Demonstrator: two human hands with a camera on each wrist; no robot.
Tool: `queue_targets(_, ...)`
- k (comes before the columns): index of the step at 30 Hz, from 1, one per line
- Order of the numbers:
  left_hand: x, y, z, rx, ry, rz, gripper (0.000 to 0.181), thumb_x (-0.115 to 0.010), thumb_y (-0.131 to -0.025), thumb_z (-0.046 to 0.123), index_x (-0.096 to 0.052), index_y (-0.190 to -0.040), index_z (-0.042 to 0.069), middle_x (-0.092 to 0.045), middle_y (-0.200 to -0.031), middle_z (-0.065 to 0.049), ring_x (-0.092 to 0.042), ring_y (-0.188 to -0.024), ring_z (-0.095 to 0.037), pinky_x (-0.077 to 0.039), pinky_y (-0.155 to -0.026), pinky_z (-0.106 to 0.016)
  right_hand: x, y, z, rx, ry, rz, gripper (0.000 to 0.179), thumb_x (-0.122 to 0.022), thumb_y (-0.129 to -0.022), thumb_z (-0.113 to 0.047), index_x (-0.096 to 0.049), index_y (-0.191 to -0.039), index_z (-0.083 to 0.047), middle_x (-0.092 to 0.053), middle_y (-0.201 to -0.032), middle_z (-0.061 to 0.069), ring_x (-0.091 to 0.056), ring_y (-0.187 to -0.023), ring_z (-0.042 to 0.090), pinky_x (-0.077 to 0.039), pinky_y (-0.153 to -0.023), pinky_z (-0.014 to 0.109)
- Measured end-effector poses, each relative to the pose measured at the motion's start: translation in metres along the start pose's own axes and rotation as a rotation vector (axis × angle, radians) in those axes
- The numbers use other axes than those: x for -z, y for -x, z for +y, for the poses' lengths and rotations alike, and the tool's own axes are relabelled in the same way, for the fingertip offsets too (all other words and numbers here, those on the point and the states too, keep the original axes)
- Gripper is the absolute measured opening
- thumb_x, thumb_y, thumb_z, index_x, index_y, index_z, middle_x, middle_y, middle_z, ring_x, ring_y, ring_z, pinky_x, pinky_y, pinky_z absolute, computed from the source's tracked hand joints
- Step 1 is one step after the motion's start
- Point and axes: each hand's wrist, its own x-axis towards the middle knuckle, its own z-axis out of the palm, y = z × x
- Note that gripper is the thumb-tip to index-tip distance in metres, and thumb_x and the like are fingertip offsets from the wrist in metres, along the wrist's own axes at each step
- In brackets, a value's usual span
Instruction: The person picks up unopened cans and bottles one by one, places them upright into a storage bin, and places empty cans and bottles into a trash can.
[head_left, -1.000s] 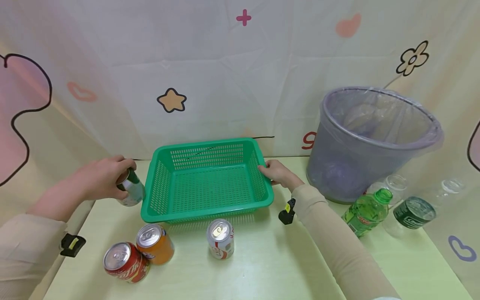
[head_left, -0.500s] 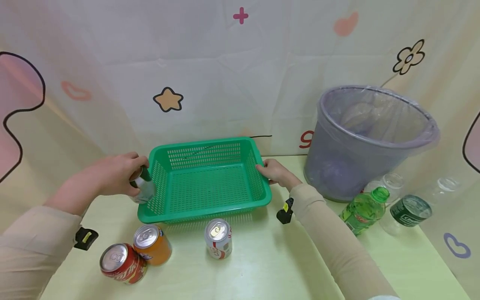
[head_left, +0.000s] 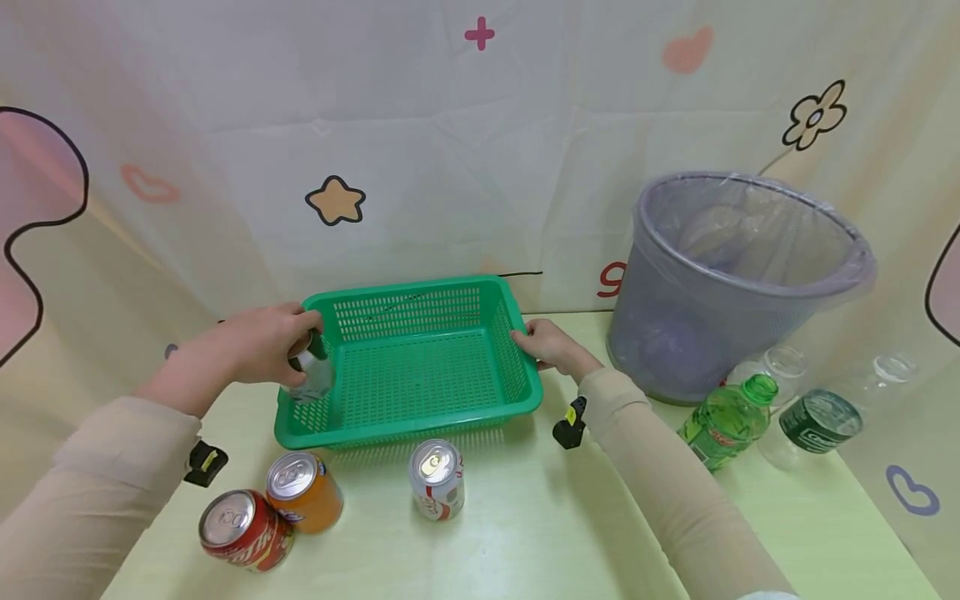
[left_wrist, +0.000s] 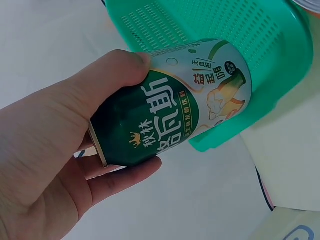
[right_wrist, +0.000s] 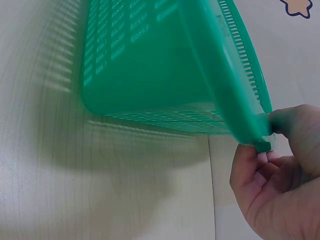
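My left hand (head_left: 266, 343) grips a green and white drink can (left_wrist: 185, 97) by its upper end, thumb on one side and fingers on the other. In the head view the can overlaps the left end of a green plastic basket (head_left: 420, 375), over its rim and inner wall. My right hand (head_left: 557, 346) pinches the basket's right rim, thumb on top and fingers curled beneath, as the right wrist view shows. In front of the basket stand a white can (head_left: 438, 482), an orange can (head_left: 306, 493) and a red can (head_left: 247, 531).
A purple bin (head_left: 667, 317) with a clear plastic liner stands at the back right. Beside it are a green bottle (head_left: 727, 425) and clear bottles, one with a dark green label (head_left: 821, 422). A printed curtain (head_left: 420, 125) hangs behind the table (head_left: 540, 525).
My left hand has carried the green and white can rightward, from beside the basket to over its left end. My right hand keeps its hold on the rim.
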Motion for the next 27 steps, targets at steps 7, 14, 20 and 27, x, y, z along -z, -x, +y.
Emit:
queue_targets(7,-0.006,-0.014,0.003,-0.017,-0.015,-0.032,0.040,-0.074,-0.069,0.016,-0.052,-0.101,0.005,-0.042,-0.077,-0.001,-0.042,-0.064,-0.014,-0.031,-0.052,-0.025,0.001,0.003,-0.002,0.005,-0.005,0.002,0.032,-0.043,-0.098,-0.029,-0.049,-0.108,0.001,-0.055,-0.101,0.012,-0.060,-0.081,0.016,-0.055,-0.073,0.033)
queue_targets(14,-0.014,-0.024,0.003,-0.013,-0.009,-0.058,0.042,-0.075,-0.070,0.017,-0.051,-0.103,0.006,-0.043,-0.078,-0.001,-0.041,-0.063,-0.013,-0.032,-0.053,-0.025,0.000,0.004,-0.003,0.004,-0.005,0.003,0.033,-0.043,-0.098,-0.029,-0.049,-0.109,0.001,-0.055,-0.100,0.011,-0.060,-0.080,0.015,-0.055,-0.071,0.032)
queue_targets(20,-0.023,-0.032,0.001,-0.011,0.003,-0.071,0.047,-0.075,-0.070,0.017,-0.052,-0.109,0.004,-0.044,-0.080,-0.002,-0.042,-0.066,-0.014,-0.033,-0.054,-0.025,0.000,0.002,-0.001,-0.005,-0.018,-0.003,0.034,-0.043,-0.098,-0.030,-0.049,-0.112,0.001,-0.056,-0.104,0.013,-0.062,-0.085,0.018,-0.055,-0.074,0.033)
queue_targets(27,-0.035,-0.041,-0.004,0.018,-0.003,-0.083,0.048,-0.075,-0.070,0.018,-0.053,-0.110,0.006,-0.045,-0.082,-0.002,-0.043,-0.068,-0.015,-0.034,-0.054,-0.025,0.000,0.002,-0.001,-0.008,-0.015,0.004,0.034,-0.043,-0.098,-0.030,-0.049,-0.111,0.000,-0.056,-0.103,0.013,-0.062,-0.085,0.018,-0.055,-0.076,0.035)
